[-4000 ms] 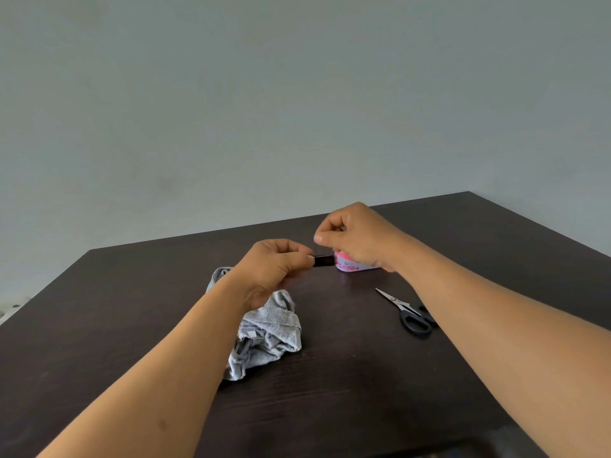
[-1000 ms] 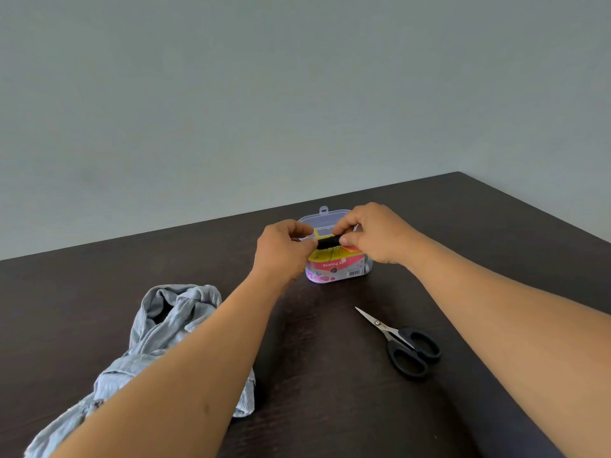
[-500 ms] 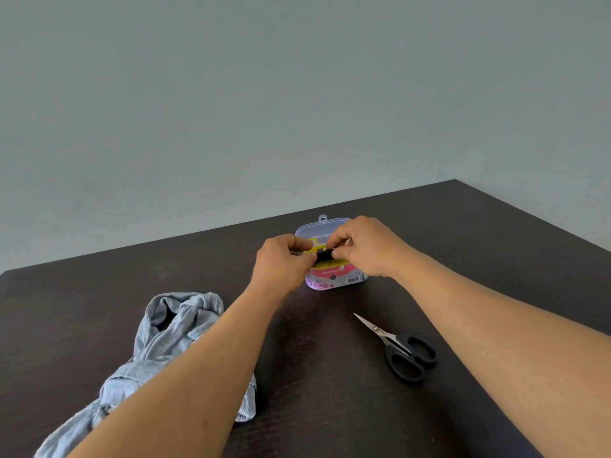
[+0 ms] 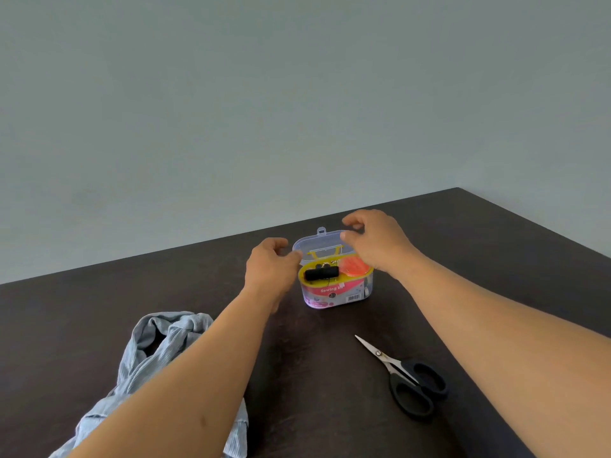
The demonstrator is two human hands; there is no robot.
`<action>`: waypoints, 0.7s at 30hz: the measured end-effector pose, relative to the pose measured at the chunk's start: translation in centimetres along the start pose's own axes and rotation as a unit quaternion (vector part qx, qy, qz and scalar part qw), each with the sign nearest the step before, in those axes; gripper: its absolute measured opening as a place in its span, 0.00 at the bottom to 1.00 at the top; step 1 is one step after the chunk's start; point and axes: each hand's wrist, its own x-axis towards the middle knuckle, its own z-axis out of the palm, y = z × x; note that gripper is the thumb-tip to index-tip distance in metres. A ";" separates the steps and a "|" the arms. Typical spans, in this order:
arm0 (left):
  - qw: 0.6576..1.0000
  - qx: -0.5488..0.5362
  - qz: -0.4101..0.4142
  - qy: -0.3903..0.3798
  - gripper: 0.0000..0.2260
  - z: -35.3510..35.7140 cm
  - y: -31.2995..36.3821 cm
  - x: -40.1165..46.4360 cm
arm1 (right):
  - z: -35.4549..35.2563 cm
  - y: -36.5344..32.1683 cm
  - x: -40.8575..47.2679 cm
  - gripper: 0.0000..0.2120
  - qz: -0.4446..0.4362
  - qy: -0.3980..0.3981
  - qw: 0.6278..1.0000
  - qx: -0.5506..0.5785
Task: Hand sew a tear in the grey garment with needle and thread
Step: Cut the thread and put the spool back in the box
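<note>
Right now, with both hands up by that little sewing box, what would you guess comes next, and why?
Probably shutting the clear lid. The black thread spool lies in the sewing kit box, and the left hand and right hand flank the raised lid, holding nothing.

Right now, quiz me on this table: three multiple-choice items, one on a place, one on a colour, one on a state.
1. Where do the scissors lie?
A. under the right forearm's inner side, nearer than the kit
B. inside the kit
C. on the garment

2. What colour is the thread spool in the sewing kit?
A. white
B. black
C. green

3. The kit's lid is:
A. clipped shut
B. missing
C. raised open

Key: 1 A, they lie on the bare table; 2 B, it is dark against the yellow tray; 3 C, it stands behind the tray.
</note>
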 end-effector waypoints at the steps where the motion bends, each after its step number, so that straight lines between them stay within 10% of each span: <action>1: 1.000 0.005 -0.012 -0.006 0.21 0.2 -0.2 0.5 | 0.2 0.4 0.5 0.20 0.021 -0.003 1.000 0.012; 7: 0.997 -0.032 -0.061 -0.046 0.23 1.2 -1.1 2.2 | 1.6 2.3 2.0 0.24 0.114 -0.039 0.989 0.086; 21: 0.997 -0.046 0.048 -0.035 0.15 -0.7 0.0 -1.5 | -0.9 2.0 -2.2 0.16 0.005 0.029 0.993 0.115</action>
